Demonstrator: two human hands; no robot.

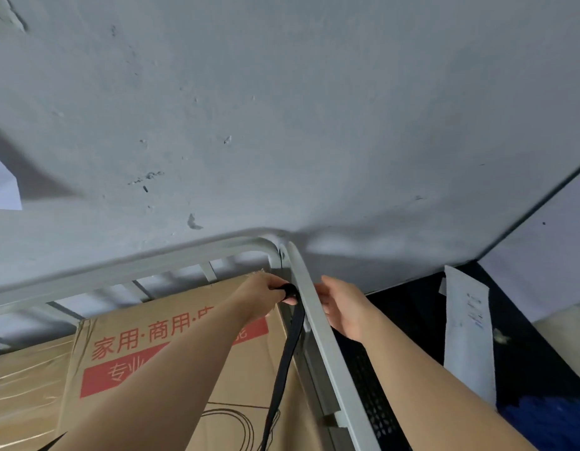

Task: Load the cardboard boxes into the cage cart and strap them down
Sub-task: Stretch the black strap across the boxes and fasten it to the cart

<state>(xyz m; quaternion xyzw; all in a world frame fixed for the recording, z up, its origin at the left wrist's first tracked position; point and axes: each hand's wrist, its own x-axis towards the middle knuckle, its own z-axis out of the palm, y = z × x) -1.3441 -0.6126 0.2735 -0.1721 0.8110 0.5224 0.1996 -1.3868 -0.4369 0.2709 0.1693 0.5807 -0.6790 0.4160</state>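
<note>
Grey pitted wall (282, 109) rises behind the cage cart (318, 320). Both arms reach up and forward to its top corner. The cardboard box (125, 346) inside reads "家用·商用" in red. The left hand (265, 297) grips a black strap (288, 346). The right hand (344, 307), its fingers loosely open, touches the cart's post.

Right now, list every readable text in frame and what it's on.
"家用·商用·" in red print on the cardboard box; the rest of the line is hidden by the left forearm.
"专业" in white on the red band of that box; the rest is also hidden by the forearm.
White paper sheet on the right: there is small print, but it is too blurred to read.
</note>
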